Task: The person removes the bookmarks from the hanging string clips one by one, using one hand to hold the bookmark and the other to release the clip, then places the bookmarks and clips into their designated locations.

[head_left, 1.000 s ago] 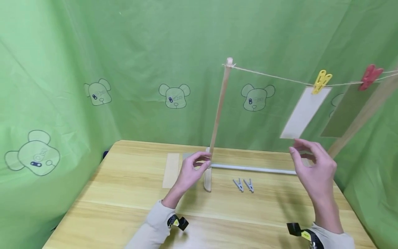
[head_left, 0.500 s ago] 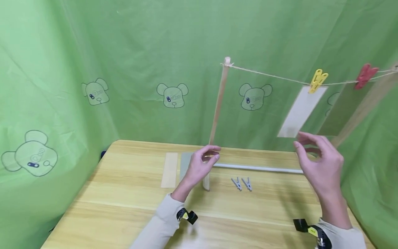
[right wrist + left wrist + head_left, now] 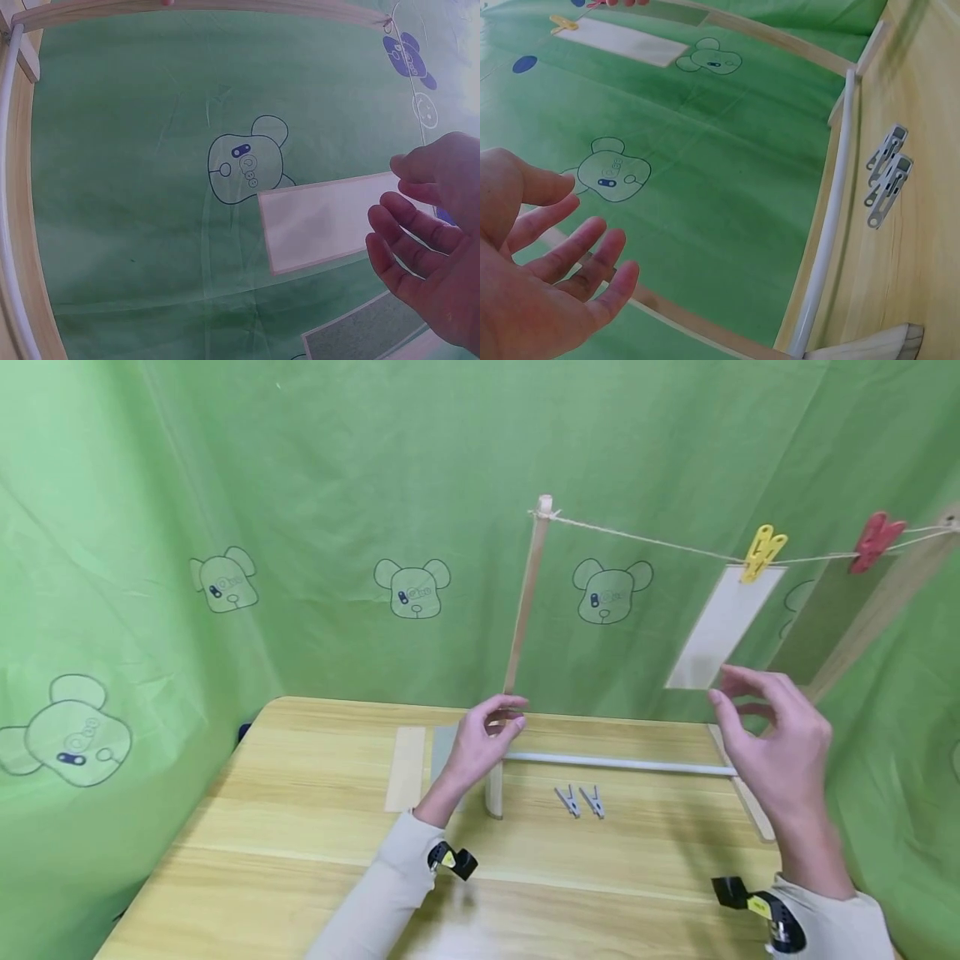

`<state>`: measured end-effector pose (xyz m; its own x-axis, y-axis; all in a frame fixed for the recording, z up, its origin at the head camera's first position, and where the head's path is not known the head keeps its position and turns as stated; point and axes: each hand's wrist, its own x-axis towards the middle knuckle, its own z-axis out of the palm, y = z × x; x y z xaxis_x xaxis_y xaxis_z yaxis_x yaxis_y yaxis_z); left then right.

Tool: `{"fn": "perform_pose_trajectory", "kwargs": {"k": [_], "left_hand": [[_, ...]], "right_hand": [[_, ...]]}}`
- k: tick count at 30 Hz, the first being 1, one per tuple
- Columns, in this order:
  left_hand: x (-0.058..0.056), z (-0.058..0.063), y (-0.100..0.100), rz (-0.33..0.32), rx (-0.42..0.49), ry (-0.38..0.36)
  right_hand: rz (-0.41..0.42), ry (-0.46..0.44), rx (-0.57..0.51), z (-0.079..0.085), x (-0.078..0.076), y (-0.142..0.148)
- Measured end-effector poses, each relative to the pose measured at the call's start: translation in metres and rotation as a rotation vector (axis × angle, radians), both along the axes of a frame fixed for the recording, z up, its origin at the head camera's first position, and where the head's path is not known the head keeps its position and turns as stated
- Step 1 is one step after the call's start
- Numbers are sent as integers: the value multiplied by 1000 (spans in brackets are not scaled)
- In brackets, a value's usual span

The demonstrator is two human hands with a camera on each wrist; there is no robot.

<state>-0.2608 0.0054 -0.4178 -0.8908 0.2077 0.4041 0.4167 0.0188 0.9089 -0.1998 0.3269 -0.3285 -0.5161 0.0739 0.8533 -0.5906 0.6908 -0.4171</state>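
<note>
My left hand (image 3: 480, 745) hovers in front of the left wooden post (image 3: 528, 602), fingers loosely curved, holding nothing. My right hand (image 3: 783, 747) is raised just below the hanging white card (image 3: 723, 627); its thumb and fingers are apart, with nothing between them. A yellow clothespin (image 3: 762, 553) fixes that card to the string (image 3: 637, 536). Farther right, a red clothespin (image 3: 876, 542) holds a dark green-grey card (image 3: 828, 620). On the table lie two grey clothespins (image 3: 567, 802), also visible in the left wrist view, where my open left hand (image 3: 555, 262) shows its spread fingers.
A beige card (image 3: 406, 768) and a partly hidden grey card (image 3: 442, 750) lie at the table's back left. A white rod (image 3: 615, 763) joins the frame's two feet low across the table (image 3: 300, 835). On the right stands another wooden post (image 3: 885, 606). Green cloth surrounds everything.
My left hand has shifted right and up, in front of the post. My right hand has risen and moved right. The view has turned slightly; the cards and clothespins stay in place.
</note>
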Motion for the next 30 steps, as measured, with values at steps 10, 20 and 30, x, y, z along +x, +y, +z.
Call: {"fn": "perform_pose_trajectory", "kwargs": {"k": [10,20,30], "left_hand": [[-6,4,5,-20,-8,-9],[-8,1,3,8,-29,-5],[-15,-1,3,24,-53,-2]], "right_hand": [[4,-23,32,9,-2,4],[1,-14,28,12,-2,7],[-7,-12,36,15,-1,13]]}}
